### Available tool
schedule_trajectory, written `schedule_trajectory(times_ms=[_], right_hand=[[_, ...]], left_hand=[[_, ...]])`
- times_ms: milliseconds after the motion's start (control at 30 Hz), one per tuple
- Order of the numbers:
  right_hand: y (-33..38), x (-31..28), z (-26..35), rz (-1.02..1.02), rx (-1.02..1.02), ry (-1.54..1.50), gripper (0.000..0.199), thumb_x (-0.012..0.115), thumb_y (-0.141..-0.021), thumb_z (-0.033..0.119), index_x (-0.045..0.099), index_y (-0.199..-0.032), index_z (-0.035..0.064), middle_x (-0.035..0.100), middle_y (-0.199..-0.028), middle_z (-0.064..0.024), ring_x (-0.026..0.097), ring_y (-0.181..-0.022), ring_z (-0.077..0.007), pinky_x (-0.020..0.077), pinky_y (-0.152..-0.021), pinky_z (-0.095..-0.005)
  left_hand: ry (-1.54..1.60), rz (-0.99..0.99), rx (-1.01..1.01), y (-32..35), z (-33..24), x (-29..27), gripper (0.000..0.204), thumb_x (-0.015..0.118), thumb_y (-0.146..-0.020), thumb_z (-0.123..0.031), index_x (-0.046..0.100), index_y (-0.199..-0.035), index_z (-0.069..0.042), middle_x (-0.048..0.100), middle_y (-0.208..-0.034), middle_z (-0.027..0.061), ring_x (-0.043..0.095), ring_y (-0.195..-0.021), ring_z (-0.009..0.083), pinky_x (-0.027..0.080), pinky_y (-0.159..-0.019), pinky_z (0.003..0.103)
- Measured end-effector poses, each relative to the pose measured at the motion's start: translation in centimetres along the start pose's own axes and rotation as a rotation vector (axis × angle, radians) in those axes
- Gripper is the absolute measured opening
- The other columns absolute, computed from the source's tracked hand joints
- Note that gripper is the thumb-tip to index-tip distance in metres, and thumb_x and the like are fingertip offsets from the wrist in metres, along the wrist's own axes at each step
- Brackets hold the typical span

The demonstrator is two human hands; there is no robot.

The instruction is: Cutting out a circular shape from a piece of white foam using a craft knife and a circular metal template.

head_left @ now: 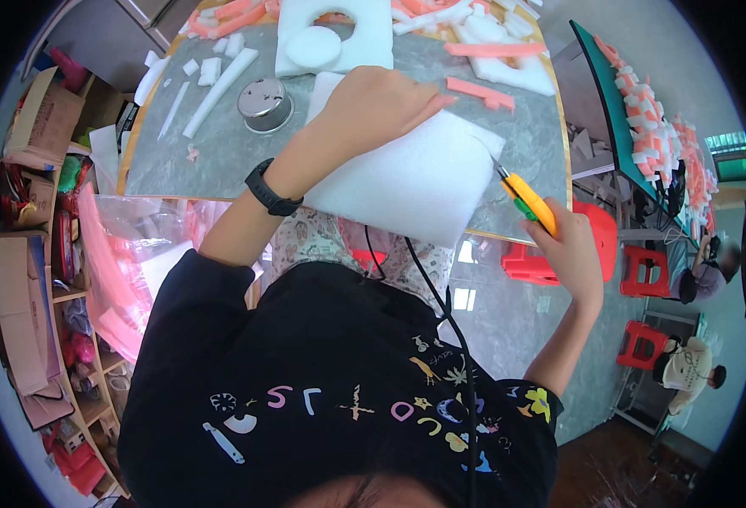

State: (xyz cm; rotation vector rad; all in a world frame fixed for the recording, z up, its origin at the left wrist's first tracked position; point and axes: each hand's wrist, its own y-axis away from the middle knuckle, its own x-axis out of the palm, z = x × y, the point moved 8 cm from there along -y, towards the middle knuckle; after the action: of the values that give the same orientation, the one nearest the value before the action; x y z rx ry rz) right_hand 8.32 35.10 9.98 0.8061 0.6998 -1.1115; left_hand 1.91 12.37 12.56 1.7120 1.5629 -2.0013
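A white foam sheet lies at the near side of the table, its near corner jutting past the edge toward me. My left hand, a dark band on its wrist, holds the sheet at its far edge; some of its fingers are hidden. In my right hand is a yellow utility knife with a green slider. Its blade points up and left, meeting the sheet's right edge near the corner. I cannot tell how deep the blade sits.
A round metal tin stands left of the sheet. Behind it are a white foam block with a round hole, a foam disc and pink strips. Red stools stand at right; shelves at left. Two people sit far right.
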Motion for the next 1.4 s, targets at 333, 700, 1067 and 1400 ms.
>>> schedule_trajectory(times_ms=[333,700,1067,1400], right_hand=[[2.8,-4.7,1.5,-0.406,0.002,0.278,0.021,0.065,-0.081,0.016,0.055,-0.089,-0.0008,0.051,-0.060,-0.0169,0.049,-0.051,-0.0266,0.0378,-0.050,-0.0352],[-0.7,3.3,0.1,-0.196,0.082,-0.116,0.026,0.065,-0.083,0.019,0.054,-0.083,-0.0046,0.046,-0.055,-0.0106,0.040,-0.049,-0.0139,0.0349,-0.048,-0.0322],[-2.3,4.5,1.6,-0.062,0.070,0.187,0.032,0.063,-0.083,0.025,0.052,-0.077,-0.0040,0.054,-0.061,-0.0220,0.054,-0.058,-0.0392,0.0380,-0.053,-0.0444],[-4.1,5.1,5.2,-0.055,-0.033,0.531,0.030,0.063,-0.083,0.024,0.052,-0.075,-0.0030,0.057,-0.064,-0.0221,0.059,-0.063,-0.0386,0.0448,-0.056,-0.0454]], left_hand=[[0.033,0.049,-0.272,1.6,5.9,2.4,0.045,0.044,-0.094,-0.036,0.062,-0.072,-0.001,0.058,-0.063,0.0194,0.056,-0.060,0.0372,0.044,-0.058,0.044],[0.813,0.110,-0.817,6.7,7.1,8.3,0.045,0.048,-0.093,-0.039,0.057,-0.096,0.005,0.063,-0.088,0.0216,0.061,-0.082,0.0354,0.046,-0.073,0.042],[0.104,0.178,-0.274,9.6,-0.1,6.4,0.059,0.055,-0.088,-0.034,0.040,-0.130,0.005,0.033,-0.141,0.0220,0.035,-0.129,0.0347,0.031,-0.103,0.047],[0.178,0.220,-0.230,9.6,-0.9,6.5,0.083,0.061,-0.080,-0.045,0.031,-0.134,0.010,0.026,-0.144,0.0265,0.027,-0.134,0.0365,0.028,-0.106,0.046]])
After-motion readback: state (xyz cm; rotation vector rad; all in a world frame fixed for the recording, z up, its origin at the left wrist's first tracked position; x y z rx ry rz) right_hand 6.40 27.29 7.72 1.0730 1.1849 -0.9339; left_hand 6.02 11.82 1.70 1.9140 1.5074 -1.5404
